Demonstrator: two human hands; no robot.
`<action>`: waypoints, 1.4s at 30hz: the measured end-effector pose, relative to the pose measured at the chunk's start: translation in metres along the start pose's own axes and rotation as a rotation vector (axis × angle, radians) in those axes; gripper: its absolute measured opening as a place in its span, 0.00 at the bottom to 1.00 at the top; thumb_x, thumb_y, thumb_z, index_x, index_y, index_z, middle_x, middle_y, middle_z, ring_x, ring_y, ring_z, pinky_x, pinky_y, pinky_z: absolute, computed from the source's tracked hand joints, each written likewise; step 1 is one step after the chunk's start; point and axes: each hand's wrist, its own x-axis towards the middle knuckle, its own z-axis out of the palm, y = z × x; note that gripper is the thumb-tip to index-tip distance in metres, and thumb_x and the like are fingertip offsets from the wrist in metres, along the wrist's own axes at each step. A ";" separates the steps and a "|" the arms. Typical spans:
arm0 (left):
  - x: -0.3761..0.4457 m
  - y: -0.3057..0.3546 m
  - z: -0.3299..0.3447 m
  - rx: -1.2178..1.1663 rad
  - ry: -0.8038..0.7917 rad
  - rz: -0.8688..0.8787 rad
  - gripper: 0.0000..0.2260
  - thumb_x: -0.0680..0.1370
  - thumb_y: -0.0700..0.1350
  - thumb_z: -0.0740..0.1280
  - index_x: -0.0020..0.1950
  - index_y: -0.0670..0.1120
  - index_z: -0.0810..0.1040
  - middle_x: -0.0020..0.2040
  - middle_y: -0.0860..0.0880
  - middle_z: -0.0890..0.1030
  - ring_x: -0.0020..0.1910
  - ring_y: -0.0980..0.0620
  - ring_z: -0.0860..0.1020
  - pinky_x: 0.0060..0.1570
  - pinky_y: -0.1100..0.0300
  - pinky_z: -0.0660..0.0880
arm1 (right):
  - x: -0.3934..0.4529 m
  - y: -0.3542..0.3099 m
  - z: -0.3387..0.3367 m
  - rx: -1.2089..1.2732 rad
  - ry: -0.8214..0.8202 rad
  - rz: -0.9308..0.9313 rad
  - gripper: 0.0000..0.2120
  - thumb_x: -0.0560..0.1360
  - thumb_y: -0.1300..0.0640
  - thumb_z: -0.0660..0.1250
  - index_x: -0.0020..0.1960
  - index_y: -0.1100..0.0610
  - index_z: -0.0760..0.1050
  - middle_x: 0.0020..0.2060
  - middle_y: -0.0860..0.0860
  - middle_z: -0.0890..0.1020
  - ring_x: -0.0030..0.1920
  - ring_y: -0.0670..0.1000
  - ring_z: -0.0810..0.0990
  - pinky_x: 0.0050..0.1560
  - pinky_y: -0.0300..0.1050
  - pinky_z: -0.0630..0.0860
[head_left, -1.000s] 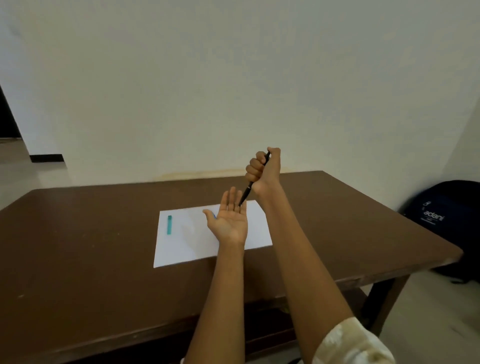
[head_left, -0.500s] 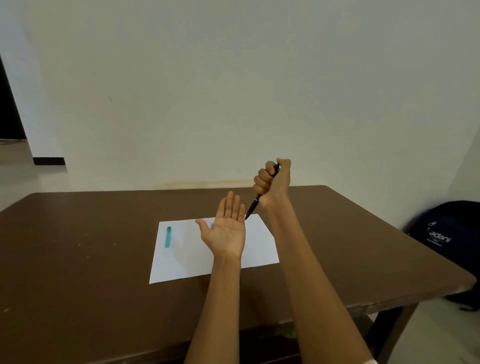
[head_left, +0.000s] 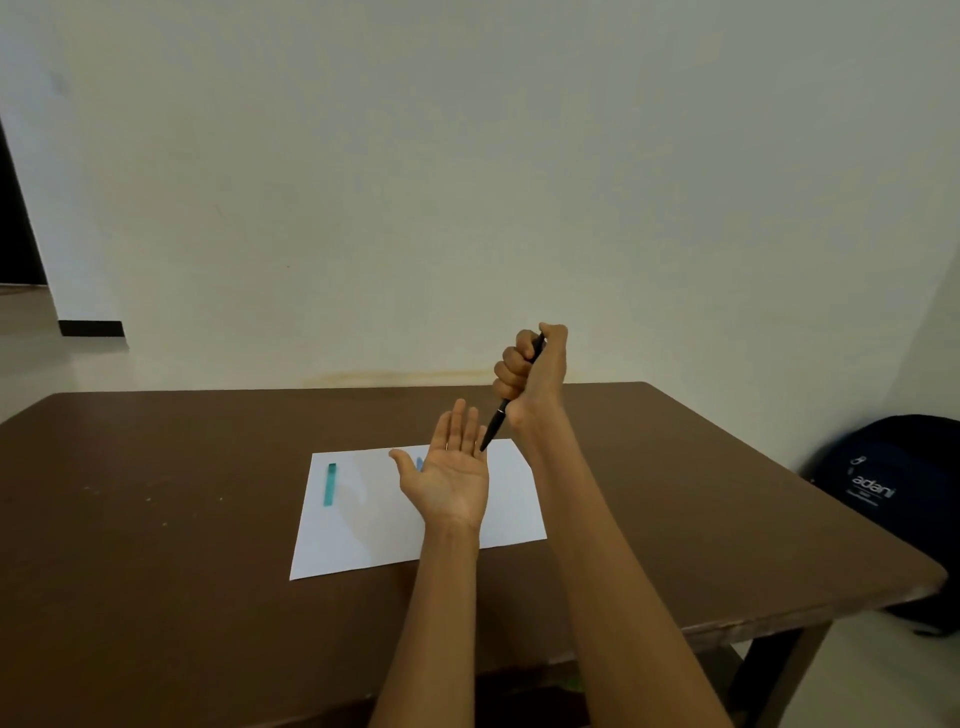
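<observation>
Two hands are seen reached out from the near edge of a brown wooden table (head_left: 156, 597), with bare forearms crossing it toward the wall. Nearest, the left hand (head_left: 451, 480) is held palm up above the tabletop, fingers straight & close together, thumb spread to the side; nothing is gripped in it. It appears to be offered as a surface for the pen, approx. level, so the tip can be met. Just beyond, a black pen (head_left: 496, 422) is angled down, its tip at the base of the little finger; contact or a slight gap can't be told. The barrel is clenched fist-style in the right hand (head_left: 531, 376), all four fingers wrapped round it & the thumb capped over the top end. The grip is judged fit for pressing a click button or jabbing, not for writing. Under both hands a white sheet of paper (head_left: 363, 535) is laid flat, presumably kept ready for writing. A teal strip (head_left: 329, 484) is set lengthwise on its left part; a small blue object (head_left: 418, 463) is mostly hidden behind the left hand. Farther off, at right, a dark backpack (head_left: 883, 499) w/ "adani" lettering is parked on the floor by the plain pale wall (head_left: 467, 182).
</observation>
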 end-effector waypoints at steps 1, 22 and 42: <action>0.000 0.000 0.001 -0.001 -0.002 -0.002 0.35 0.78 0.65 0.46 0.73 0.39 0.60 0.70 0.39 0.68 0.69 0.40 0.67 0.72 0.47 0.58 | -0.001 0.001 0.001 -0.024 -0.004 0.000 0.19 0.75 0.51 0.51 0.27 0.52 0.56 0.18 0.44 0.57 0.19 0.44 0.51 0.20 0.32 0.49; -0.003 -0.003 -0.004 -0.054 -0.004 -0.039 0.34 0.78 0.64 0.48 0.73 0.39 0.60 0.70 0.40 0.68 0.70 0.40 0.67 0.70 0.46 0.59 | -0.012 0.007 0.012 -0.196 -0.037 -0.004 0.18 0.76 0.51 0.51 0.28 0.52 0.56 0.18 0.44 0.57 0.20 0.44 0.51 0.20 0.32 0.50; -0.004 -0.002 -0.004 -0.030 -0.012 -0.039 0.34 0.78 0.65 0.48 0.73 0.40 0.61 0.69 0.40 0.70 0.67 0.41 0.70 0.65 0.45 0.64 | -0.012 0.010 0.009 -0.203 -0.026 0.006 0.16 0.74 0.53 0.50 0.28 0.52 0.56 0.19 0.44 0.57 0.20 0.45 0.50 0.21 0.32 0.50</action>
